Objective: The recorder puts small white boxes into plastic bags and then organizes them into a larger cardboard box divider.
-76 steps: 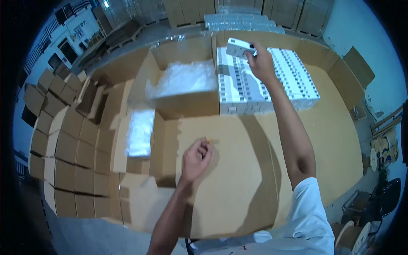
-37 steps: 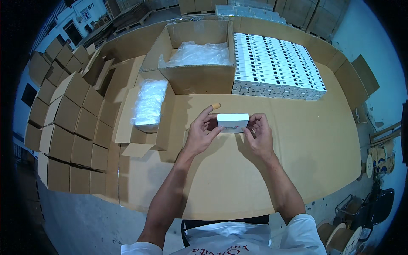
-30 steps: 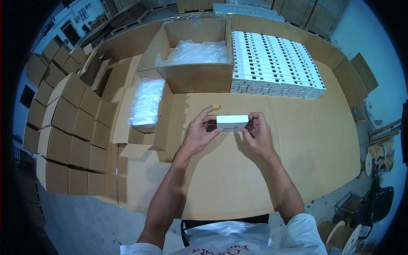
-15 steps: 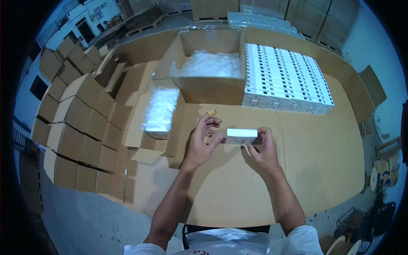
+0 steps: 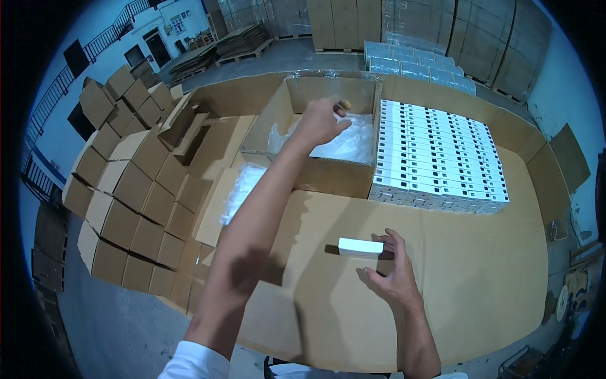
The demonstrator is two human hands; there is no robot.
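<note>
Small white box [image 5: 360, 246] flat on cardboard table [image 5: 480, 284], pinned at one end by right hand [image 5: 392, 273] fingertips (steadying, not clamped) | left hand [image 5: 319, 121] loosely curled, empty, over plastic bags [image 5: 350, 144] in open carton [image 5: 297, 101] | stacked white boxes [image 5: 439, 155] alongside

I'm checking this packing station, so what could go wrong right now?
The small white box stands on its narrow side, steadied only by the right hand; it might tip. The left hand reaches far into the open carton of clear plastic bags, so the forearm could catch the carton's wall.
</note>
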